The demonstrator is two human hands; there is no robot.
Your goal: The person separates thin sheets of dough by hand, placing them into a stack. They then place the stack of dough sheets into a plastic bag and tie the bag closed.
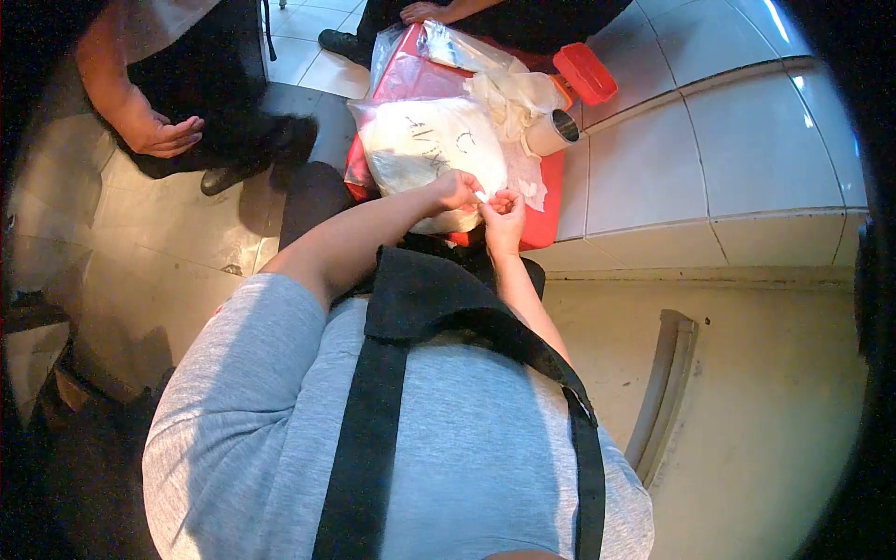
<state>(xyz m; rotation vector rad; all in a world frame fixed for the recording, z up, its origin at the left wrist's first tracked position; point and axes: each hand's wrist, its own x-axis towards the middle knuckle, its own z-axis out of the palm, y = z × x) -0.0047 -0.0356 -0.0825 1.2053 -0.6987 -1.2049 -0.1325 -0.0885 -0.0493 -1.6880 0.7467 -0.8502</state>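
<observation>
A clear plastic bag with whitish contents and dark handwritten marks [425, 140] lies on a red surface [543, 210]. At the bag's near right edge, my left hand [455, 190] and my right hand [504, 217] meet with their fingertips almost touching. Both are closed in a pinch around a small white piece [482, 197], too small to identify. Whether this piece is part of the bag cannot be told.
Beyond the bag are crumpled pale wrapping [509, 98], a metal can [553, 133], a red plastic container [585, 74] and another clear bag [467, 47]. A tiled ledge [756, 149] runs along the right. A person's hand [159, 131] hangs at left; another person sits beyond.
</observation>
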